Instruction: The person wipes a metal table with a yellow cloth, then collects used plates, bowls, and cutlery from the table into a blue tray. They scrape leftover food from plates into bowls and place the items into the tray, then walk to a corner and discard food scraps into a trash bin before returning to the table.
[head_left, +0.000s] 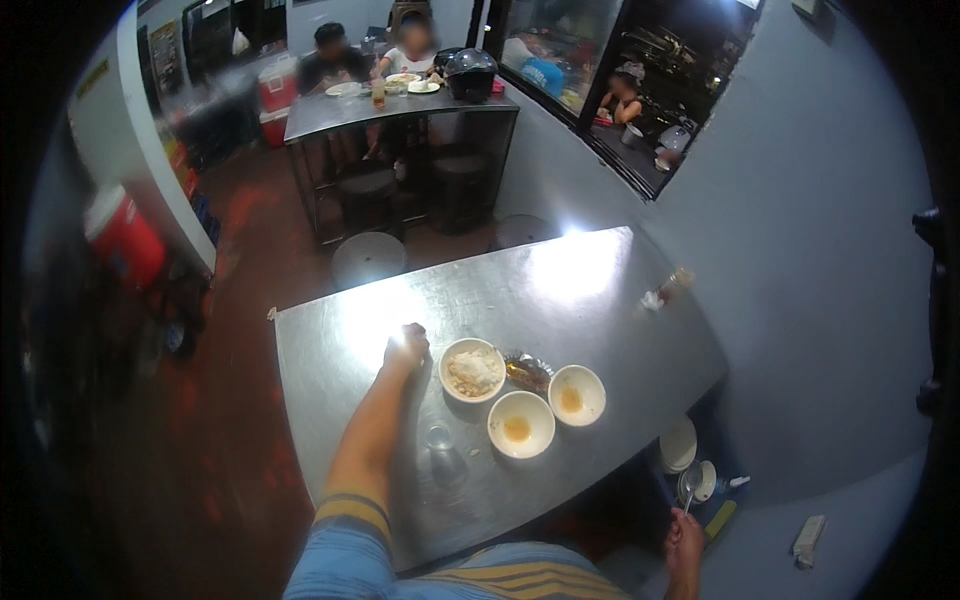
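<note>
My left hand (407, 345) reaches out over the steel table (337, 420), left of a bowl of rice (473, 370); glare hides its fingers and whether it holds anything. Down at the right, beyond the table's near edge, my right hand (684, 536) grips a metal spoon (691, 478) by its handle. Two white bowls with a little brownish liquid, one nearer (520, 425) and one to the right (577, 396), stand beside the rice. Dark food in crinkled foil (529, 373) lies between the bowls. A clear glass (440, 442) stands nearer me.
Stacked white dishes (678, 446) and a small bottle (736, 482) are low at the right. A jar (681, 279) with crumpled tissue is near the wall. Stools (369, 259) stand beyond the table. Two people sit at another table (330, 120) with a black helmet (471, 73).
</note>
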